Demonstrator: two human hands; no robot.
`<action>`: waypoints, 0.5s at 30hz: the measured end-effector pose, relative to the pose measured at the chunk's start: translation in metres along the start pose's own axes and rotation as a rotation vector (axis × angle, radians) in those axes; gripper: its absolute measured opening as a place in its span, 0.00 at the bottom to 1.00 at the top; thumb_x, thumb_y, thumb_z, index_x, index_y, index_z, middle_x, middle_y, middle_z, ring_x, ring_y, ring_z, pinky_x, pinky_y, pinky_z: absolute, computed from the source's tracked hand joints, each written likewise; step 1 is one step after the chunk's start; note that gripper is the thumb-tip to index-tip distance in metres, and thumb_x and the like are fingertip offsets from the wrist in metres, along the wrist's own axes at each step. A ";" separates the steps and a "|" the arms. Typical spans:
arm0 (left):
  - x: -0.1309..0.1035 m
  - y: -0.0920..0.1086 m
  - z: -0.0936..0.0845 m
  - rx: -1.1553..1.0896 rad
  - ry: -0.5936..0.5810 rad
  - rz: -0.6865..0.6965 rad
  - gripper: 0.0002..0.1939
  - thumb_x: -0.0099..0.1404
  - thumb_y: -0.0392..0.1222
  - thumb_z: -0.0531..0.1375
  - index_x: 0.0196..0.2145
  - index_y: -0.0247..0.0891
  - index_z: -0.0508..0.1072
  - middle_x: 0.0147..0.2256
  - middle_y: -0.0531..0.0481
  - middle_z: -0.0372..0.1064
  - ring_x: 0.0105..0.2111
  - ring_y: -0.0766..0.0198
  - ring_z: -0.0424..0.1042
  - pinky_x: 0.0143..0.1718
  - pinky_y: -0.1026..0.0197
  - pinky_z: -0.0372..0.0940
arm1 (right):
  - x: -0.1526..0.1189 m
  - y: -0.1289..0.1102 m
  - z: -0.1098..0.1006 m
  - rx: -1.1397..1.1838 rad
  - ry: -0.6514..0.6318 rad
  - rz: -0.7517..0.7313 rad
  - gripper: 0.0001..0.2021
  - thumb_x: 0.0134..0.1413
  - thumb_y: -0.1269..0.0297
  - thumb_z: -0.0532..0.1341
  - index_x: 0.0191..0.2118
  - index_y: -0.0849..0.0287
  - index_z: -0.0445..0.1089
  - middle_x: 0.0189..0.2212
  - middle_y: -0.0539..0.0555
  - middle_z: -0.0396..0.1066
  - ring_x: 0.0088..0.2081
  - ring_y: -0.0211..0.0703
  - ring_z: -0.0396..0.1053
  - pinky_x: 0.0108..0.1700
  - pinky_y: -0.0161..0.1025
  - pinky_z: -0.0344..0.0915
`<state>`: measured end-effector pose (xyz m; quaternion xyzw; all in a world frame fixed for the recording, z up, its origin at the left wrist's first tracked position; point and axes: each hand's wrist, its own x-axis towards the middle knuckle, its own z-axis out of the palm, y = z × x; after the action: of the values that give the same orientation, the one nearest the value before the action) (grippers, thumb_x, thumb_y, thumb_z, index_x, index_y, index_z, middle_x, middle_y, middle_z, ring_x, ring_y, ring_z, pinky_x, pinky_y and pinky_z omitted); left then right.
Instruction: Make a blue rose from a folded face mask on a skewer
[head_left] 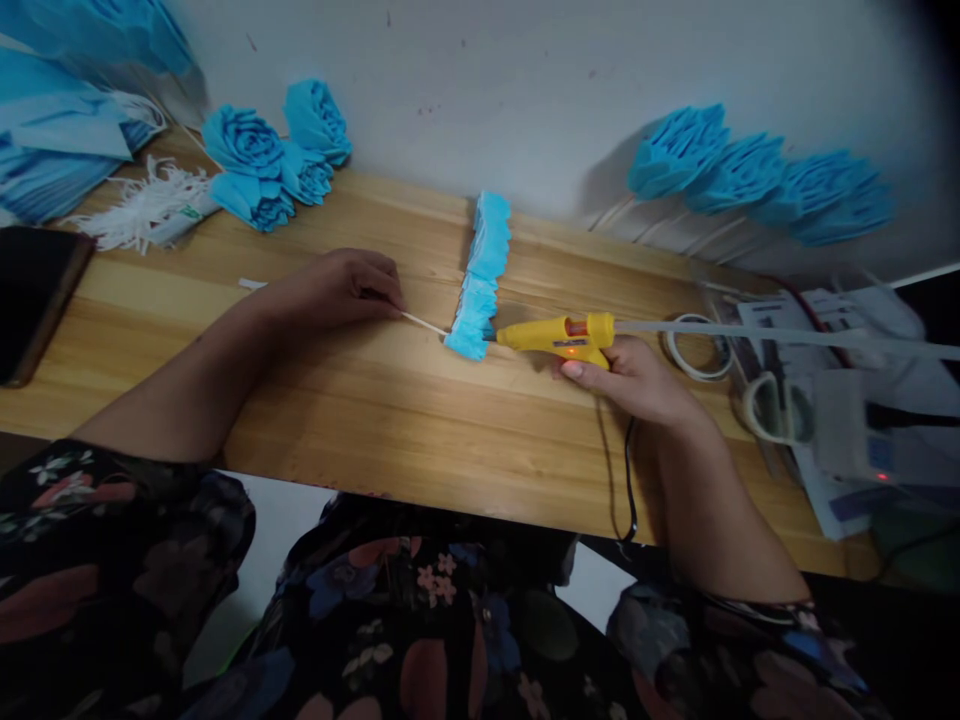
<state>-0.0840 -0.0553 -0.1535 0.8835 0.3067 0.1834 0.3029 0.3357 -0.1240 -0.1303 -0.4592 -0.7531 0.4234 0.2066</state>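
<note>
Between thumb and fingers, my left hand (356,287) pinches a thin pale stick (425,323). The far tip of that stick meets the near end of a blue pleated strip (484,265), which lies lengthwise on the table. My right hand (626,378) grips a yellow hot glue gun (555,338) by its handle. A long translucent glue stick (750,332) sticks out of the gun's back toward the right. The nozzle touches or nearly touches the strip's right edge near its lower end, opposite the stick.
Blue flowers (247,145) and a bundle of white strings (154,205) lie at the left, near stacked blue masks (60,140) and a phone (34,300). More blue flowers (679,150) lean on the wall. Scissors (778,405), a tape roll (697,347) and a power strip (847,425) sit right.
</note>
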 end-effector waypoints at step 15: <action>-0.003 -0.005 0.006 0.030 0.044 0.003 0.21 0.80 0.57 0.59 0.39 0.42 0.85 0.39 0.44 0.79 0.37 0.56 0.77 0.42 0.57 0.70 | 0.002 0.002 0.014 0.371 0.167 0.125 0.29 0.52 0.25 0.73 0.35 0.50 0.83 0.38 0.59 0.85 0.34 0.50 0.77 0.32 0.47 0.74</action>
<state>-0.0855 -0.0566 -0.1614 0.8841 0.3148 0.1986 0.2827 0.3259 -0.1277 -0.1399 -0.4925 -0.6127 0.5272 0.3228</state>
